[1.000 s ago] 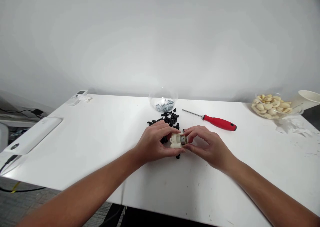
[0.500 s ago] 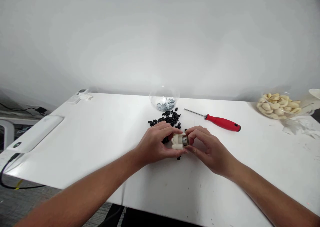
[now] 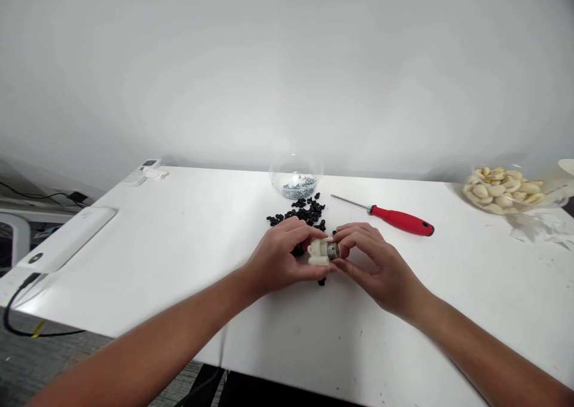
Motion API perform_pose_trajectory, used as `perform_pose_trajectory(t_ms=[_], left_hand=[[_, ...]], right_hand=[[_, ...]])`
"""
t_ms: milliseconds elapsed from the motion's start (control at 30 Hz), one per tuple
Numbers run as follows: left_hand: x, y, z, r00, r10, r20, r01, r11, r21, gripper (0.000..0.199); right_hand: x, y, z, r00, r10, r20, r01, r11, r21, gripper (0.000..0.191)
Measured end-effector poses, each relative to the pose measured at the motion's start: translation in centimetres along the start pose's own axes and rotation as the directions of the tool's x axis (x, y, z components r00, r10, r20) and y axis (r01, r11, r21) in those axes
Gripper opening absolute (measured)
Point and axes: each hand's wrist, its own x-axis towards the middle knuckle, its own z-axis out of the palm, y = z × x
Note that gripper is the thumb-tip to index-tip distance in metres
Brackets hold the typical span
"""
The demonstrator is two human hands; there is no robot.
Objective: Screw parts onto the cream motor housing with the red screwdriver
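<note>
My left hand (image 3: 284, 254) pinches a cream plastic housing (image 3: 318, 253) between thumb and fingers, above the middle of the table. Out of the housing's right side sticks a silver metal cylinder (image 3: 332, 251). The fingertips and thumb of my right hand (image 3: 376, 263) are closed around the cylinder's outer end. Small black parts (image 3: 307, 214) lie in a loose pile behind and partly under my hands. Beyond the pile is a clear bowl (image 3: 296, 183) with small silver screws in it. A screwdriver with a red handle (image 3: 401, 220) lies behind my right hand.
A clear container of cream-coloured pieces (image 3: 502, 190) stands at the back right, beside crumpled clear plastic (image 3: 545, 228). On the left of the white table (image 3: 170, 233) lie a long white device (image 3: 69, 239) with a black cable and a white remote (image 3: 142, 171). A wall rises behind.
The view has shifted slightly. My hands keep nearly the same grip, and the silver cylinder is turned a little more towards the camera.
</note>
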Motion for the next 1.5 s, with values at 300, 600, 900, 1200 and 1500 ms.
perform_pose_trajectory(t_ms=[300, 600, 900, 1200, 1500], left_hand=[[0.12, 0.1, -0.45, 0.998, 0.05, -0.038, -0.046, 0.994, 0.103, 0.045], [0.05, 0.48, -0.73, 0.991, 0.115, -0.062, -0.104, 0.981, 0.163, 0.046], [0.36, 0.66, -0.86, 0.994, 0.1, -0.044, -0.097, 0.992, 0.078, 0.044], [0.32, 0.69, -0.87, 0.995, 0.103, -0.014, -0.102, 0.994, 0.049, 0.044], [0.39, 0.84, -0.86, 0.992, 0.122, -0.036, -0.12, 0.992, 0.044, 0.044]], right_hand=[[-0.38, 0.5, -0.94, 0.993, 0.117, 0.012, -0.117, 0.993, -0.015, 0.046], [0.02, 0.85, -0.76, 0.998, -0.019, -0.066, 0.014, 0.997, -0.08, 0.027], [0.16, 0.04, -0.87, 1.0, -0.009, -0.016, 0.009, 1.0, -0.029, 0.037], [0.18, 0.08, -0.68, 0.999, 0.008, -0.032, -0.009, 1.0, -0.021, 0.029], [-0.02, 0.33, -0.43, 0.998, -0.009, -0.068, 0.007, 1.0, -0.031, 0.019]])
